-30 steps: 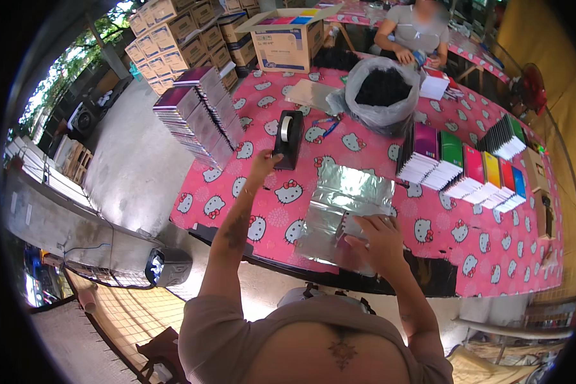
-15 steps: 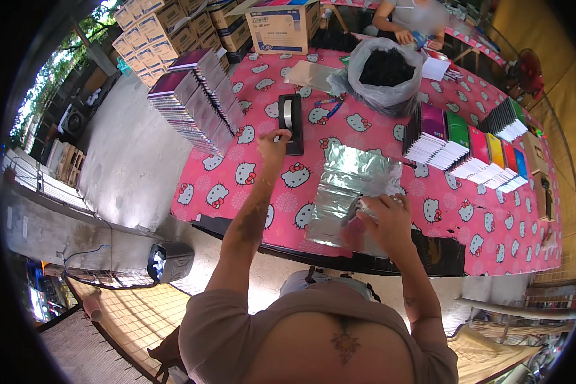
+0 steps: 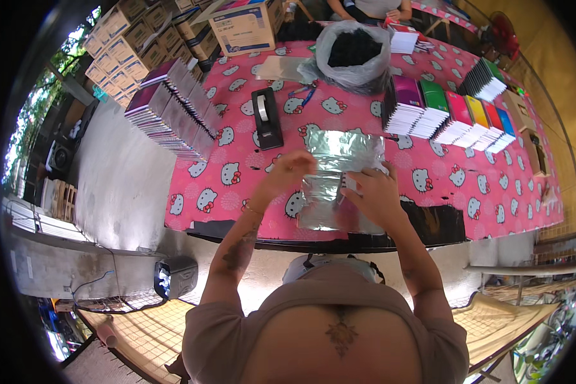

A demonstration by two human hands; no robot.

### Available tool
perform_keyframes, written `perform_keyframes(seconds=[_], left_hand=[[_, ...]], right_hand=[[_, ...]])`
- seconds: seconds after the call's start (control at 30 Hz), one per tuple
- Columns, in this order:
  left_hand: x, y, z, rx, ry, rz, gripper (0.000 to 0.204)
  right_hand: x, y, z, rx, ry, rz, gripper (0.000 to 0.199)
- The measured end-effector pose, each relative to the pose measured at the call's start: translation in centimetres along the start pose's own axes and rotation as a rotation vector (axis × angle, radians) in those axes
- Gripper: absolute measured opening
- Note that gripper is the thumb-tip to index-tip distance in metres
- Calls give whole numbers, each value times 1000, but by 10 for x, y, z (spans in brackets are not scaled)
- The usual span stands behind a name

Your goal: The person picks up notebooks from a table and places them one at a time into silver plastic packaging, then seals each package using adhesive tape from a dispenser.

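A shiny silver sheet [image 3: 329,146] lies near the front edge of the pink table. On it, a small spiral notebook [image 3: 349,203] sits partly under my right hand [image 3: 376,192], whose bent fingers grip its top and far side. Clear plastic film [image 3: 368,159] seems to be bunched beyond those fingers. My left hand [image 3: 290,171] hovers at the sheet's left edge, slightly blurred, its fingertips pinched together; whatever they hold is too small to make out. Just beyond it stands a black tape dispenser [image 3: 267,121] with a pale roll.
Stacks of plastic-wrapped notebooks [image 3: 173,112] rise at the left; colourful notebook stacks [image 3: 451,115] line the right. A plastic bag of black material [image 3: 355,57], pens [image 3: 307,95] and a carton [image 3: 244,29] are farther back. Another person [image 3: 371,9] sits at the far side.
My left hand has left the tape dispenser and come right to the silver sheet, fingers pinched. My right hand stays on the notebook. The whole view has shifted slightly.
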State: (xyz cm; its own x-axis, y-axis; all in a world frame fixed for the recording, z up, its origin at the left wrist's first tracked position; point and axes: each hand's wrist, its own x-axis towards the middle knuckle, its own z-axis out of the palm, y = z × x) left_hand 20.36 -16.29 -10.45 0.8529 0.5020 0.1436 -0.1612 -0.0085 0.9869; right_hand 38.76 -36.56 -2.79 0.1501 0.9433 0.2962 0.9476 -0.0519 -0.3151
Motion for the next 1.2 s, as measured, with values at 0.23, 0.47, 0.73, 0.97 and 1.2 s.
perform_keyframes(seconds=[0.23, 0.47, 0.73, 0.97, 1.2], left_hand=[[33, 30, 54, 445, -164, 191, 28], [35, 37, 58, 609, -164, 231, 15], [69, 4, 96, 990, -217, 417, 28], [54, -15, 103, 316, 220, 52, 71], [25, 30, 114, 1219, -78, 604, 80]], right_hand=[[2, 7, -9, 15, -51, -66, 38], [-40, 84, -11, 464, 66, 117, 54], [-46, 91, 55, 498, -25, -231, 59], [-37, 94, 63, 1187, 95, 95, 58], [11, 121, 79, 1323, -242, 355, 80]])
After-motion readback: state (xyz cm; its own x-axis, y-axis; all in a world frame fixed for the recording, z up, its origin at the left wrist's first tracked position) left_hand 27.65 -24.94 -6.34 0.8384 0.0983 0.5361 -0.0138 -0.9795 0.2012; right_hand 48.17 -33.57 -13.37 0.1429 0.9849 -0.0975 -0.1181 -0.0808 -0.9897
